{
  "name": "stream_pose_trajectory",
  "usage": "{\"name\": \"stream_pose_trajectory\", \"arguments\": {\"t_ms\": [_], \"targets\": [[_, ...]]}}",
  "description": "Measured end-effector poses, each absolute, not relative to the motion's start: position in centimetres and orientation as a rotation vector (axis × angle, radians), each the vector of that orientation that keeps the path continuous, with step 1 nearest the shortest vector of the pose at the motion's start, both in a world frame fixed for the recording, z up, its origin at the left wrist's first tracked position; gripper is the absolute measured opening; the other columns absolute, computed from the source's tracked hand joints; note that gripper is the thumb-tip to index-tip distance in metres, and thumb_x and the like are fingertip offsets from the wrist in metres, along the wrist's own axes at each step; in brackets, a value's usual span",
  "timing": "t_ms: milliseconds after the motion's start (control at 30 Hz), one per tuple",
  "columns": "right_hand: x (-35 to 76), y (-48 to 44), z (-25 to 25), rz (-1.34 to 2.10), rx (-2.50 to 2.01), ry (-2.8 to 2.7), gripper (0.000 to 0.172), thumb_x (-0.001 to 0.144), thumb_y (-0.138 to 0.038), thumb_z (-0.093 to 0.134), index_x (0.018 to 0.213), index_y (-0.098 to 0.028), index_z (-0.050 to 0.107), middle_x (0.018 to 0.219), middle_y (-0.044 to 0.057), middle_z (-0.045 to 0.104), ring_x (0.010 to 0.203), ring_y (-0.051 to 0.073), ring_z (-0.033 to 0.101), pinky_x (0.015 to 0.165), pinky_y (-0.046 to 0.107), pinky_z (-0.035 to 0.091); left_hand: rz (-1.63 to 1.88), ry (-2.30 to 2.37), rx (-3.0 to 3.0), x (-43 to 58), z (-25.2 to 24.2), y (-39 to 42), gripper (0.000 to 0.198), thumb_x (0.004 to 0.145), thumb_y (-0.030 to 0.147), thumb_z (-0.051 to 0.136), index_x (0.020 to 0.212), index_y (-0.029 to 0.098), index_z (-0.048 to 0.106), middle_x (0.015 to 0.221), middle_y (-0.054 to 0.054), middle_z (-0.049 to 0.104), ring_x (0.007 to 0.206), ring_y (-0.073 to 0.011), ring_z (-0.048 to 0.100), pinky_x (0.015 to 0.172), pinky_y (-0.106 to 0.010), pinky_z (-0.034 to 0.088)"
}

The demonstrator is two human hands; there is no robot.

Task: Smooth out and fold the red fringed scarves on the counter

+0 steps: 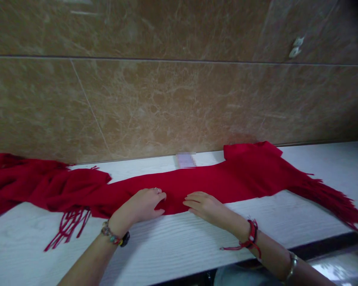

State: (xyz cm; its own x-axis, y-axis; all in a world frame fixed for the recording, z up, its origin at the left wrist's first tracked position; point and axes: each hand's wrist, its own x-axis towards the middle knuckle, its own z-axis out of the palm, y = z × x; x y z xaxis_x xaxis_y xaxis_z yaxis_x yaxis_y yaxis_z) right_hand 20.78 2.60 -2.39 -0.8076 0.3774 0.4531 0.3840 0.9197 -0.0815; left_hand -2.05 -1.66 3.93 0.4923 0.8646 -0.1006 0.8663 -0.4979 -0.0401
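Note:
A long red scarf (209, 182) with fringed ends lies stretched across the white table. Its middle part is fairly flat, while the left part is bunched and rumpled. My left hand (146, 204) rests on the scarf left of centre, fingers apart and slightly bent, with the thumb near the front edge. To its right, my right hand (204, 204) lies palm down over the same front edge, its fingers extended leftward. A gap of red cloth separates the two hands. Neither hand grips the cloth.
Behind the white table (167, 250) rises a brown marbled tile wall (167, 107). A small pale purple item (186, 160), blurred, sits against the wall behind the scarf. White fittings (296, 47) are on the wall at upper right. The table's dark front edge runs along the lower right.

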Motion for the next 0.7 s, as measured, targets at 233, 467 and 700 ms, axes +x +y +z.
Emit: {"name": "stream_pose_trajectory", "arguments": {"t_ms": [233,467,700], "targets": [[20.5,2.2,-2.4,-0.091,-0.504,-2.599,0.022,0.082,-0.021,0.053,0.101,-0.015,0.061,0.1,0.009,0.064,0.091,0.018,0.058,0.084,0.031,0.044,-0.264,1.717,2.604,-3.4,3.3,-2.3,0.058,0.067,0.001,0.04,0.12,0.021,0.045,0.117,-0.011,0.052,0.104,-0.0233,0.052,0.084,-0.035,0.044],[17.7,1.5,0.5,-0.025,-0.637,-2.791,0.017,0.08,-0.021,0.055,0.094,-0.016,0.062,0.09,0.007,0.065,0.084,0.019,0.059,0.076,0.032,0.045,-0.183,1.599,2.512,-4.7,3.5,-1.9,0.057,0.064,0.007,0.045,0.119,0.022,0.048,0.115,-0.008,0.051,0.105,-0.0206,0.05,0.088,-0.03,0.043],[15.1,-0.1,-1.3,-0.088,-0.659,-2.704,0.013,0.081,-0.019,0.052,0.09,-0.017,0.062,0.093,0.007,0.063,0.088,0.018,0.056,0.078,0.031,0.044,-0.122,1.847,2.41,-6.8,3.5,-2.2,0.065,0.059,0.007,0.049,0.122,0.022,0.044,0.123,-0.009,0.044,0.111,-0.0227,0.045,0.09,-0.033,0.04]]}}
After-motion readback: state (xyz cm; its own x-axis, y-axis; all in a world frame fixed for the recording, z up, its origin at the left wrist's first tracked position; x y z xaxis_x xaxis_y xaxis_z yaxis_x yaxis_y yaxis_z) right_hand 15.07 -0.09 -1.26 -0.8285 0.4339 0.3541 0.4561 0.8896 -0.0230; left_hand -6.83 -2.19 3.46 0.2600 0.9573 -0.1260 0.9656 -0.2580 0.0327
